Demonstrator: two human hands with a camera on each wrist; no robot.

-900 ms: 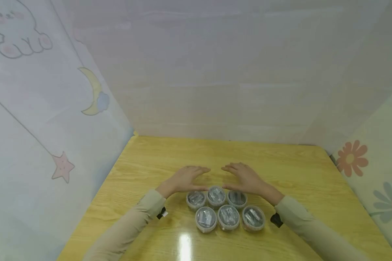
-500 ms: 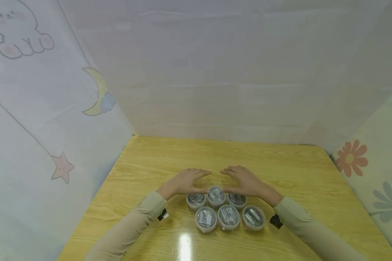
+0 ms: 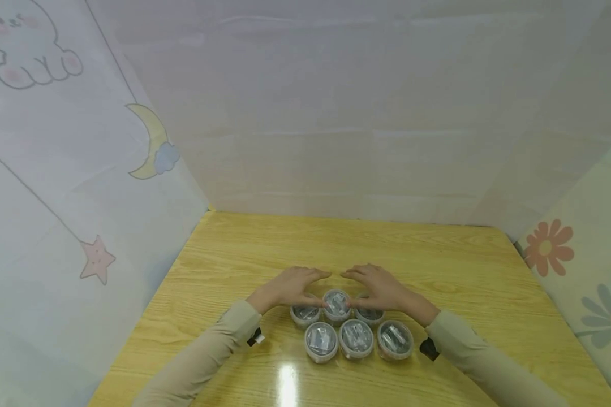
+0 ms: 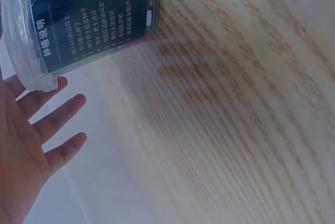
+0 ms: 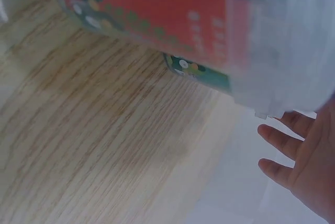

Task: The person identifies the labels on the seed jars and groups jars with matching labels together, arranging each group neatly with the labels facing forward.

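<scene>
Clear lidded plastic tubs stand upright in two rows of three, small clear packets showing in their tops. My left hand (image 3: 287, 287) reaches over the back-left tub (image 3: 304, 317), and my right hand (image 3: 385, 289) over the back-right tub (image 3: 370, 316). Both thumbs point at the back-middle tub (image 3: 337, 306) from opposite sides; whether they touch its lid I cannot tell. The other fingers extend behind that row. The left wrist view has a tub with dark printed label (image 4: 89, 25) beside spread fingers (image 4: 60, 116). A red-labelled tub (image 5: 157, 20) fills the right wrist view's top.
In front sit the left tub (image 3: 321, 341), middle tub (image 3: 356, 340) and right tub (image 3: 395, 340). The wooden table (image 3: 224, 249) meets a pale back wall (image 3: 305, 141). Cartoon-printed sheets border both sides.
Both hands have come slightly nearer to me and closer together. Their thumbs now lie over the back row, beside the middle tub's lid. The tubs have stayed in place.
</scene>
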